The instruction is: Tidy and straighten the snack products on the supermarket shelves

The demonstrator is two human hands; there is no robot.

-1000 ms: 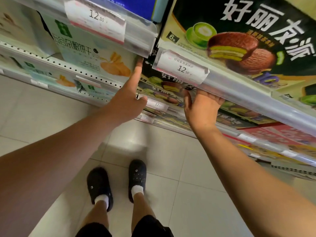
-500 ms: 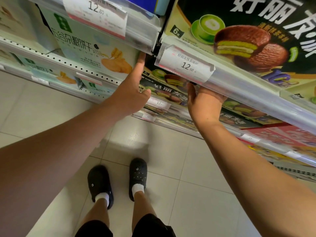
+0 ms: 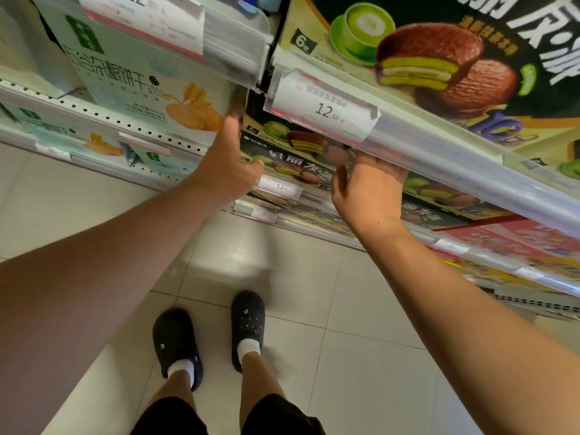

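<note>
Chocolate-pie box [image 3: 292, 158] sits at the shelf's front edge; left hand [image 3: 229, 171] presses its side, right hand [image 3: 367, 189] reaches under the rail, grip hidden. An uneven push could skew it.

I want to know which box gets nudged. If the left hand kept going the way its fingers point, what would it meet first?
Probably the dark matcha pie box on the shelf under the price rail; the left hand points at its left end beside the pale biscuit box. Contact unclear.
</note>
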